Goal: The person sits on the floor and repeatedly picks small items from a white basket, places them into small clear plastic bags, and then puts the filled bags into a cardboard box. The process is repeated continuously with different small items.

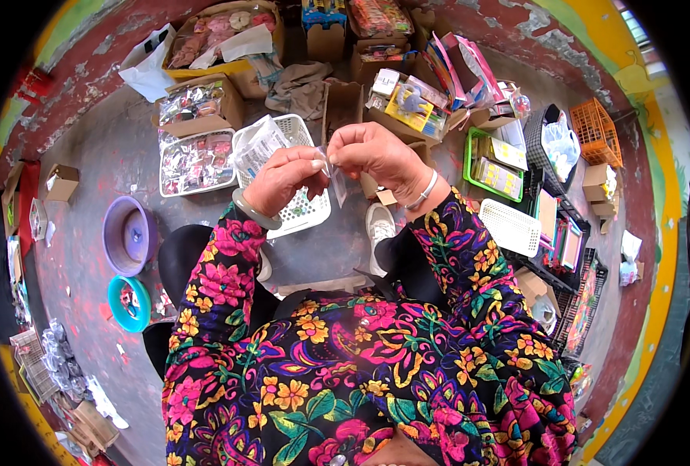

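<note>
A small clear plastic bag (338,186) hangs between my two hands, held up over the white basket. My left hand (284,177), with a pale bangle at its wrist, pinches the bag's edge between thumb and fingers. On the other side, my right hand (382,155), wearing a silver bracelet, grips the top of the same bag with closed fingertips. Whatever the bag contains is too small to make out. Below the hands stands the white perforated basket (307,213), with a printed plastic packet (259,147) leaning in it.
To the left sit a purple basin (118,248) and a teal bowl (117,308) of small pieces. A white tray (199,189) of small packets stands beyond. On the right are a green basket (477,175), a white basket (508,230) and an orange crate (593,133).
</note>
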`<state>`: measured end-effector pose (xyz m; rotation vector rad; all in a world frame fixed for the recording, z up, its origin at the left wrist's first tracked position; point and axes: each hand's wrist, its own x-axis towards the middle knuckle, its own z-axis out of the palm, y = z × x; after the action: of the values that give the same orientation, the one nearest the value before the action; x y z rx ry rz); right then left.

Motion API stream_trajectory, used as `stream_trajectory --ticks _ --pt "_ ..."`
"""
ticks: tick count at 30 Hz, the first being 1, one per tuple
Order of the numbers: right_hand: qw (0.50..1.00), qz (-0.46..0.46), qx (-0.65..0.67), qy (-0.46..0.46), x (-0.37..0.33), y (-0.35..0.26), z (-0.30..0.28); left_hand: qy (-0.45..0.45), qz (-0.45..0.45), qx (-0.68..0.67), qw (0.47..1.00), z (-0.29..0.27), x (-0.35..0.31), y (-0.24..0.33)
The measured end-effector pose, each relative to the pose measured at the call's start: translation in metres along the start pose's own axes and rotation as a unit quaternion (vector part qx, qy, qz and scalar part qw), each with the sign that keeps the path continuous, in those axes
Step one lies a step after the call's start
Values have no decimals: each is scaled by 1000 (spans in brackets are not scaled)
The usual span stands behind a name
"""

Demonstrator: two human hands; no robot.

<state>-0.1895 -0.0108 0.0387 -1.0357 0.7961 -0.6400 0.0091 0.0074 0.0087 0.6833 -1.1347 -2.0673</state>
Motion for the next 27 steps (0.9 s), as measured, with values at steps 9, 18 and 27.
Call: stream_trajectory --ticks 9,18,27 --pt "973 -80 -213 -48 1 -5 -8 -81 -2 156 984 -10 1 4" --pt "981 -4 -186 60 -3 -17 3 101 25 131 986 3 5 -1" --pt "981 26 -174 82 -5 -22 6 91 12 64 994 2 7 -3"
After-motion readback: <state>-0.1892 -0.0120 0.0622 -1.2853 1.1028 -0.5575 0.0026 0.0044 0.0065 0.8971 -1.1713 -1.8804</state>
